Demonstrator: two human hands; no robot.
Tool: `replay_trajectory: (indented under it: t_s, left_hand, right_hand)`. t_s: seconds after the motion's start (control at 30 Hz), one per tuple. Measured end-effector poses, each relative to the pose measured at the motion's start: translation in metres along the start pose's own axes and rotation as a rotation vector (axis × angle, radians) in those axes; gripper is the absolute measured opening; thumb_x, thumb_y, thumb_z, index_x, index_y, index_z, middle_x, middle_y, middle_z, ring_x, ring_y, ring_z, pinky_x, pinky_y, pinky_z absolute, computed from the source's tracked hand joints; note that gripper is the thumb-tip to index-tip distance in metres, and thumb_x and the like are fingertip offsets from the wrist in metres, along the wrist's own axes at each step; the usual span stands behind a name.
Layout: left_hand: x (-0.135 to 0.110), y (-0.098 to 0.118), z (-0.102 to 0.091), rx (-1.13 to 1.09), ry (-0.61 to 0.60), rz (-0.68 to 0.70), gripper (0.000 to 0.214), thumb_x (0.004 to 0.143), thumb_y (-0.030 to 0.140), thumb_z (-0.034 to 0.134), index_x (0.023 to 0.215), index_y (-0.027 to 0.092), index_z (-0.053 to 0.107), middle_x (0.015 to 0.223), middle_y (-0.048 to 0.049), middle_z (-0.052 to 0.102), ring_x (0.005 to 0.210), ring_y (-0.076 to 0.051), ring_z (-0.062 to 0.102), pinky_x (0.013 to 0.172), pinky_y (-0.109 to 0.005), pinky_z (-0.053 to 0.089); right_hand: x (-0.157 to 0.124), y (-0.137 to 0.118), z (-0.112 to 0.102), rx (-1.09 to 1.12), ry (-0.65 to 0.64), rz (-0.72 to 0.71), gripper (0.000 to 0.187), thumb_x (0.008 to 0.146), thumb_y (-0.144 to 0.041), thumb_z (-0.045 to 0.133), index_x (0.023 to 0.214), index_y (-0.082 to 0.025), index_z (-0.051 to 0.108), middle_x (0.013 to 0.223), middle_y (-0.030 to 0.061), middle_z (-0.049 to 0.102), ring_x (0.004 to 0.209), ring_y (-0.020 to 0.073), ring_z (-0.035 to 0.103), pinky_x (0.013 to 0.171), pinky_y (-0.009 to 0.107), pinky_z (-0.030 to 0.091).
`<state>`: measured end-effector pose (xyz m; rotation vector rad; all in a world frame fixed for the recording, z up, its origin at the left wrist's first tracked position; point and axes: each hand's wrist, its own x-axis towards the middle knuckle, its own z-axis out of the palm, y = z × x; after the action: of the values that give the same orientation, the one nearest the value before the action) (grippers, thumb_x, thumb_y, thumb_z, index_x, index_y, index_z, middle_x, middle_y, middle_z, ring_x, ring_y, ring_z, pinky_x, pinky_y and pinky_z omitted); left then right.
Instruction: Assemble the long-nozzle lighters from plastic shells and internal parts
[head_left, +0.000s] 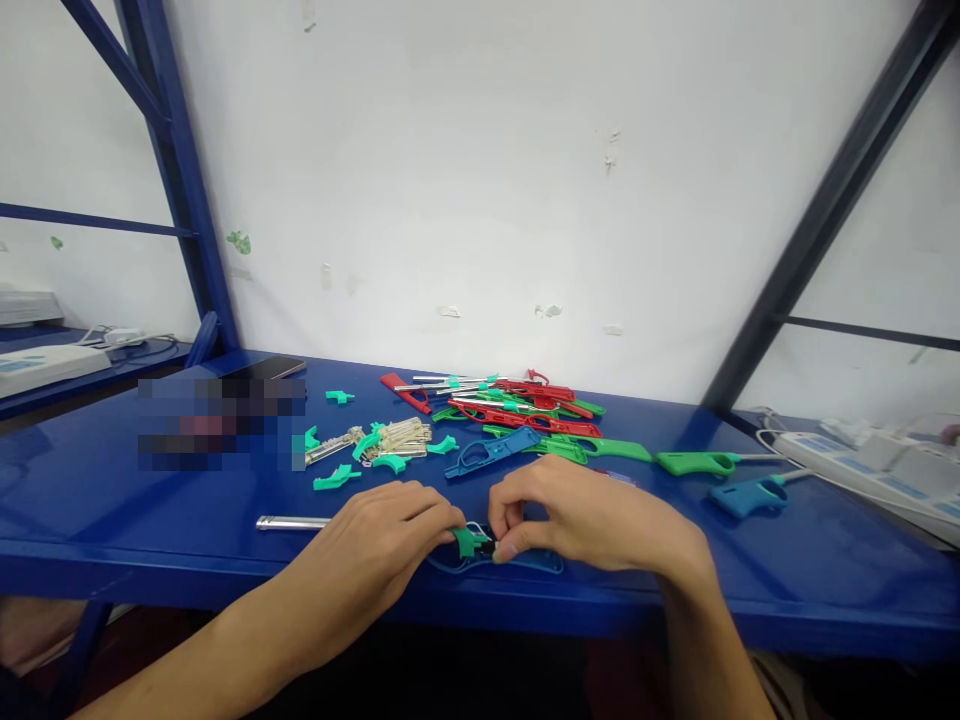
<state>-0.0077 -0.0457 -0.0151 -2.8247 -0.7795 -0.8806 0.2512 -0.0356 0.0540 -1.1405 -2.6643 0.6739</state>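
Note:
At the table's front edge lies a blue lighter shell half (538, 563), with a metal lighter tube (292, 523) reaching out to the left of it. My left hand (394, 535) is closed over this spot, its fingertips on a green lighter trigger (468, 542). From the right, my right hand (592, 515) pinches a small black part (487, 547) at the trigger's right end. A thin whitish wire loops just above the trigger. My fingers cover much of the shell, so how the parts sit in it is hidden.
Beyond my hands lie loose green triggers (337, 478), a pile of clear lighter parts (401, 437) and red shell halves (525, 415) with metal tubes. Another blue shell half (495, 452) is nearer. Green (694, 462) and blue (750, 495) lighters lie right, near a power strip (870, 470).

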Motion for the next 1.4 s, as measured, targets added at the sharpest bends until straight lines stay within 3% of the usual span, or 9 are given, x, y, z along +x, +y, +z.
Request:
replay_trajectory:
  t_s: [0.4, 1.0, 1.27, 1.4]
  left_hand:
    - [-0.0036, -0.0037, 0.0032, 0.000, -0.029, -0.010, 0.019, 0.111, 0.015, 0.043, 0.114, 0.023, 0.060, 0.106, -0.0030, 0.067, 0.087, -0.018, 0.067, 0.076, -0.029, 0.049]
    - [-0.0053, -0.0026, -0.0021, 0.076, -0.047, 0.021, 0.033, 0.100, -0.002, 0.047, 0.115, 0.023, 0.063, 0.107, -0.0029, 0.069, 0.085, -0.020, 0.069, 0.074, -0.031, 0.050]
    - [-0.0065, -0.0030, -0.0008, 0.074, 0.031, 0.029, 0.031, 0.103, 0.002, 0.046, 0.117, 0.023, 0.064, 0.098, -0.0030, 0.067, 0.080, -0.020, 0.064, 0.071, -0.029, 0.049]
    - [-0.0030, -0.0018, -0.0027, 0.077, 0.065, 0.034, 0.045, 0.097, -0.007, 0.041, 0.121, 0.023, 0.064, 0.097, -0.0036, 0.066, 0.080, -0.018, 0.062, 0.071, -0.027, 0.047]
  right_hand:
    - [-0.0004, -0.0012, -0.0008, 0.006, -0.010, 0.040, 0.023, 0.092, -0.042, 0.082, 0.082, -0.024, 0.072, 0.084, -0.0043, 0.072, 0.083, 0.0157, 0.062, 0.065, 0.025, 0.038]
    - [0.0030, 0.0067, 0.0035, 0.001, 0.011, -0.023, 0.027, 0.090, -0.044, 0.083, 0.081, -0.023, 0.069, 0.078, -0.0072, 0.070, 0.073, 0.0124, 0.061, 0.068, 0.025, 0.039]
    - [0.0009, 0.0042, 0.0014, -0.020, 0.009, -0.022, 0.026, 0.094, -0.046, 0.078, 0.084, -0.024, 0.072, 0.080, -0.0055, 0.071, 0.075, 0.0135, 0.062, 0.068, 0.026, 0.039]
    - [-0.0004, 0.0023, -0.0003, -0.035, 0.005, -0.027, 0.025, 0.098, -0.048, 0.073, 0.087, -0.024, 0.073, 0.082, -0.0048, 0.072, 0.075, 0.0139, 0.061, 0.067, 0.026, 0.039]
